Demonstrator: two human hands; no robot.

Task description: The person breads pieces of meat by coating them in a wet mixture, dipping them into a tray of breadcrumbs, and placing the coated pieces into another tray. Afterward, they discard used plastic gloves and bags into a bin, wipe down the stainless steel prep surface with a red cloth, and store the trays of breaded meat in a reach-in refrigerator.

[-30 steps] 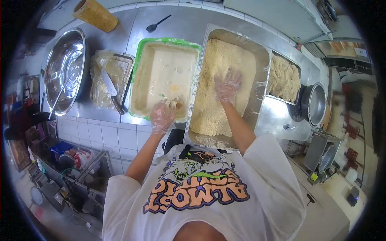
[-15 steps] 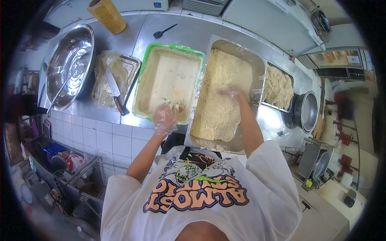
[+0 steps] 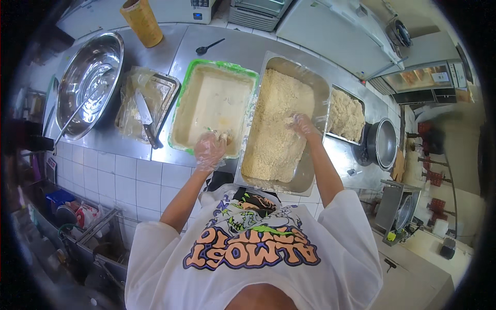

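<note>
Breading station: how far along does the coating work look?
Done: the small tray at right holds a crumbed heap. In hand: the left hand holds a piece at the batter tub; the right hand works in the crumb tray. How much is left cannot be told.

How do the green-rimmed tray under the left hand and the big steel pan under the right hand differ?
The green-rimmed tray holds a smooth, pale, wet-looking batter; the big steel pan holds dry, crumbly breading heaped across most of it. The tray has a bright green rim; the pan is bare metal. The pan looks longer, and its near end overhangs the counter edge. The left hand is at the tray's near edge; the right hand rests on the crumbs. Both containers are rectangular and sit side by side.
</note>
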